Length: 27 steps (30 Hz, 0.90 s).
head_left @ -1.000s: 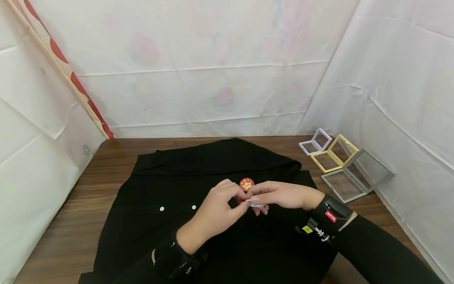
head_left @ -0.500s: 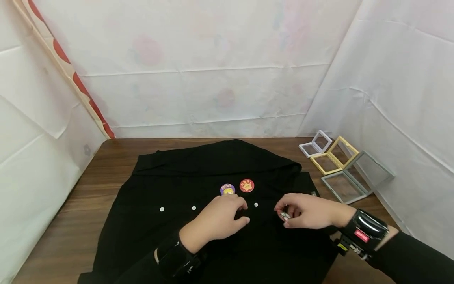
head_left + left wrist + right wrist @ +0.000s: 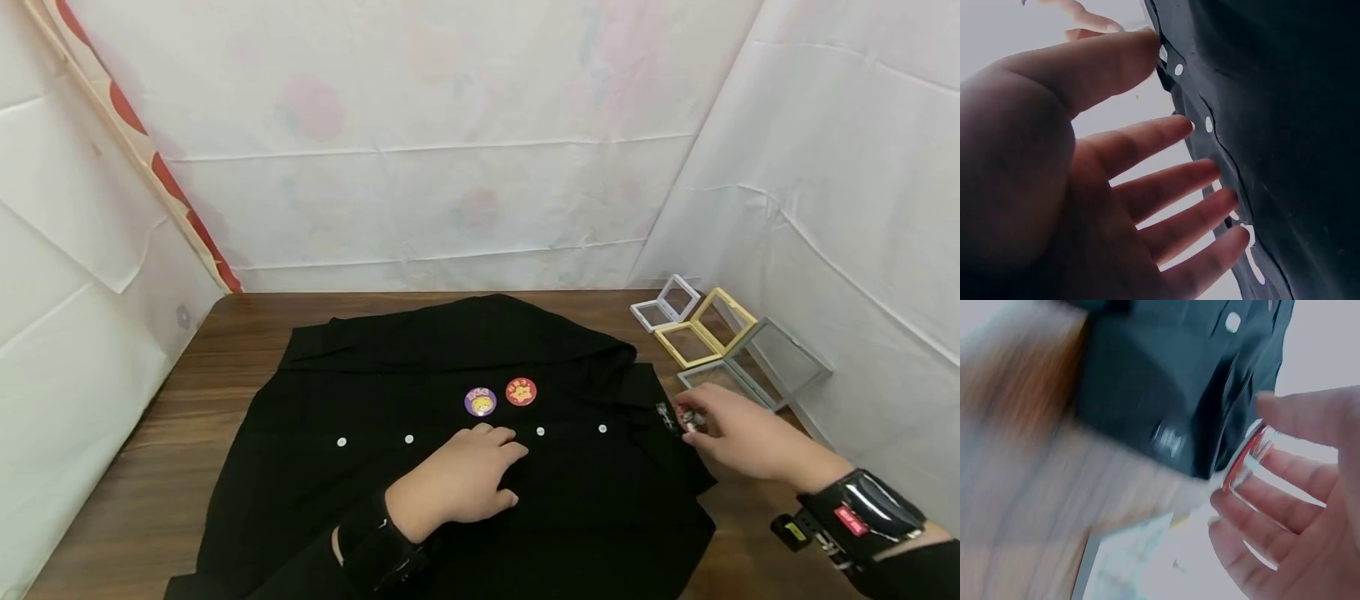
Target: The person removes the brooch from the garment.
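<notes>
My right hand [image 3: 738,429] pinches a small round badge with a red rim [image 3: 1249,455] between thumb and fingers. It is over the right end of a black shirt [image 3: 300,483], close to a small printed label [image 3: 666,417]. My left hand [image 3: 461,475] lies on the shirt's middle, fingers loosely spread and holding nothing; the left wrist view shows its palm [image 3: 1085,187] beside the row of buttons. Just beyond it, a purple button badge [image 3: 480,402] and a red button badge [image 3: 521,391] lie side by side on the cloth. White buttons [image 3: 541,431] run along the shirt front.
At the right, three hinged clear-window cases stand half unfolded: a white case [image 3: 678,321], a yellow case [image 3: 705,328] and a grey case [image 3: 783,358]. My right hand overlaps the grey one. White cloth walls [image 3: 450,200] surround the wooden table [image 3: 112,500].
My hands, earlier together at the shirt's middle, have parted. The right hand has moved right with the badge to the shirt's end. The left hand has shifted slightly nearer, uncovering the purple badge.
</notes>
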{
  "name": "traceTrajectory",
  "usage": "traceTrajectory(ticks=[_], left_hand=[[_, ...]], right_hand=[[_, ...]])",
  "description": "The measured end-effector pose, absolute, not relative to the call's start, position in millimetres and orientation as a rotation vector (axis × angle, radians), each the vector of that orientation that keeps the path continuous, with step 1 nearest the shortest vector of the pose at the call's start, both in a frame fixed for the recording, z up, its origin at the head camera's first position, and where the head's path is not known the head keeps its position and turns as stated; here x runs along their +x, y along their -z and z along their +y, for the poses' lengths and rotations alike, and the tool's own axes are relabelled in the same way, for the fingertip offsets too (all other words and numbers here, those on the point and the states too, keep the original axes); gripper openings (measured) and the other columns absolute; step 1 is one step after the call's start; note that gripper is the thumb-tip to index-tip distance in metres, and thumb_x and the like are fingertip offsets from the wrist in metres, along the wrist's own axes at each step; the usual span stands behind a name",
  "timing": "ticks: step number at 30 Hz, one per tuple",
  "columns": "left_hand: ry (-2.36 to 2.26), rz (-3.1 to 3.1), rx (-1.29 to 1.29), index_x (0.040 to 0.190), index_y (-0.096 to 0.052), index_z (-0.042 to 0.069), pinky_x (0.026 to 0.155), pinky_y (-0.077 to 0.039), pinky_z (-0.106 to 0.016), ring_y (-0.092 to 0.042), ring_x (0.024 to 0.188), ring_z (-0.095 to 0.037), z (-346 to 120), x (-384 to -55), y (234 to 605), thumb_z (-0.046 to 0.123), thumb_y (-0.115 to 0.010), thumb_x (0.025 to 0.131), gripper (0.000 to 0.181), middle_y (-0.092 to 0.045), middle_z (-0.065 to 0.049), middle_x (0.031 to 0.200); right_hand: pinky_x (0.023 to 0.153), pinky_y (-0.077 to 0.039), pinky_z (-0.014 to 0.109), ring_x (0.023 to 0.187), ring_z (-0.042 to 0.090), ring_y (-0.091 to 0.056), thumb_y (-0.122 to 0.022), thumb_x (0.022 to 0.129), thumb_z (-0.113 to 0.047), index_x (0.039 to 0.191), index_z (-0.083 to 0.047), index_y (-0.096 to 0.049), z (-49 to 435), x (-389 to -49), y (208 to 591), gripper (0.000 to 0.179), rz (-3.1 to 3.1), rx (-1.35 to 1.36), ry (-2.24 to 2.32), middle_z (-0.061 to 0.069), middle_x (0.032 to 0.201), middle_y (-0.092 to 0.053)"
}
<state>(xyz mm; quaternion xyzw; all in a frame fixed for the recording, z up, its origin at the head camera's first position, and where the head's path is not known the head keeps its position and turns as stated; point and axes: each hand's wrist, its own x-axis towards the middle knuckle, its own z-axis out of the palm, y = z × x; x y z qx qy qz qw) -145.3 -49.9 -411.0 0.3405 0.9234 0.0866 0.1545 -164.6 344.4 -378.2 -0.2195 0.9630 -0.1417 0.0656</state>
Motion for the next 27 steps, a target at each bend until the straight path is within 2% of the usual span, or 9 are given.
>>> traceTrajectory(ticks=[3, 9, 12, 21, 27], left_hand=[[-0.201, 2.662, 0.955, 0.145, -0.06, 0.024, 0.111, -0.042, -0.048, -0.047, 0.139, -0.026, -49.5, -144.5, 413.1, 0.046, -0.075, 0.093, 0.059, -0.05, -0.003, 0.153], [-0.126, 2.658, 0.944, 0.146, -0.059, 0.025, 0.112, -0.041, -0.047, -0.045, 0.141, -0.027, -47.2, -142.9, 417.1, 0.045, -0.079, 0.09, 0.063, -0.047, -0.004, 0.157], [-0.102, 2.652, 0.951, 0.145, -0.06, 0.026, 0.112, -0.041, -0.047, -0.045, 0.14, -0.026, -45.7, -142.0, 417.8, 0.044, -0.08, 0.089, 0.062, -0.047, -0.004, 0.157], [-0.018, 2.669, 0.983, 0.145, -0.06, 0.031, 0.108, -0.044, -0.046, -0.047, 0.137, -0.026, -43.6, -141.5, 422.0, 0.046, -0.081, 0.088, 0.062, -0.048, -0.004, 0.155], [0.0, 2.681, 1.013, 0.144, -0.061, 0.032, 0.107, -0.046, -0.044, -0.048, 0.135, -0.025, -42.8, -142.9, 426.4, 0.048, -0.081, 0.088, 0.062, -0.05, -0.003, 0.153]], right_hand=[[0.072, -0.053, 0.038, 0.091, 0.017, -0.061, -0.076, 0.094, -0.012, 0.129, 0.0, -0.062, 360.2, -171.8, 379.5, 0.04, 2.989, -0.652, 0.286, 0.005, 0.109, -0.062], [0.072, -0.055, 0.047, 0.092, 0.032, -0.065, -0.079, 0.087, -0.006, 0.123, 0.01, -0.062, 389.6, -186.9, 380.0, 0.043, 3.072, -0.623, 0.11, 0.017, 0.104, -0.064], [0.071, -0.055, 0.047, 0.091, 0.034, -0.065, -0.078, 0.087, -0.007, 0.124, 0.012, -0.061, 401.2, -194.1, 380.6, 0.045, 3.057, -0.58, 0.096, 0.02, 0.105, -0.063], [0.065, -0.05, 0.042, 0.082, 0.024, -0.061, -0.078, 0.091, -0.014, 0.121, 0.009, -0.063, 411.0, -216.7, 389.3, 0.041, 2.984, -0.511, 0.129, 0.012, 0.097, -0.061], [0.061, -0.046, 0.038, 0.073, 0.017, -0.054, -0.078, 0.091, -0.018, 0.104, -0.001, -0.065, 403.9, -224.1, 398.7, 0.025, 2.906, -0.451, 0.142, 0.003, 0.087, -0.056]])
